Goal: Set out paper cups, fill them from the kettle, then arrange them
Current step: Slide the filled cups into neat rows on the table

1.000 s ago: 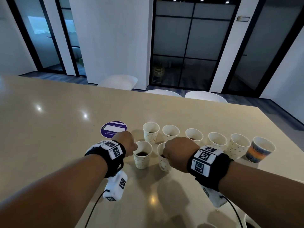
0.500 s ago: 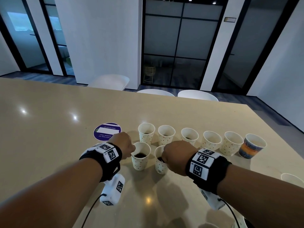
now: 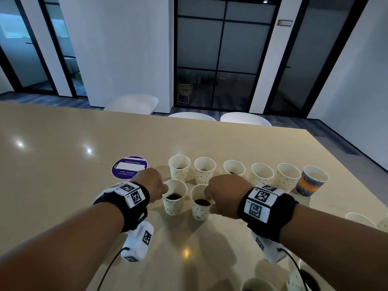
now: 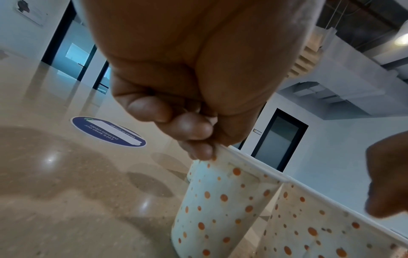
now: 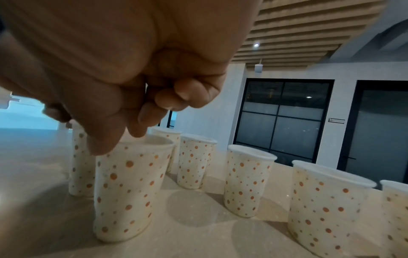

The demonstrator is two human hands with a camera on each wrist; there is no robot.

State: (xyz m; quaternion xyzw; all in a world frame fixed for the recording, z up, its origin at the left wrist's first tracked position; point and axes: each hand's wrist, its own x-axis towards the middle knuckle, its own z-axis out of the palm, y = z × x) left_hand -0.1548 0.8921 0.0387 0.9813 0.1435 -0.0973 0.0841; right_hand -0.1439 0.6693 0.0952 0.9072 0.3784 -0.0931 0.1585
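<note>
Since a second ago both front cups sit slightly nearer the person, and from the head view each holds dark liquid, so a jerk on the thin rims could slosh it onto the table (image 3: 63,185). At the left wrist, the left hand (image 4: 176,97) pinches the left cup (image 4: 220,206) by its rim with curled fingers. At the right wrist, the right hand (image 5: 123,97) likewise pinches the right cup (image 5: 128,188), in front of the back row (image 5: 247,181).

Table (image 3: 63,185): beige, glossy, fills the lower frame, with ceiling-light glints at left.
Sticker (image 3: 129,167): round, purple with a white panel, flat on the table at centre-left.
Chairs (image 3: 134,103): three white backs along the table's far edge.
Doors (image 3: 218,51): dark-framed glass, upper centre.
Basket (image 3: 184,88): wicker, behind the glass.
Sign (image 3: 284,22): small plate, upper right.
</note>
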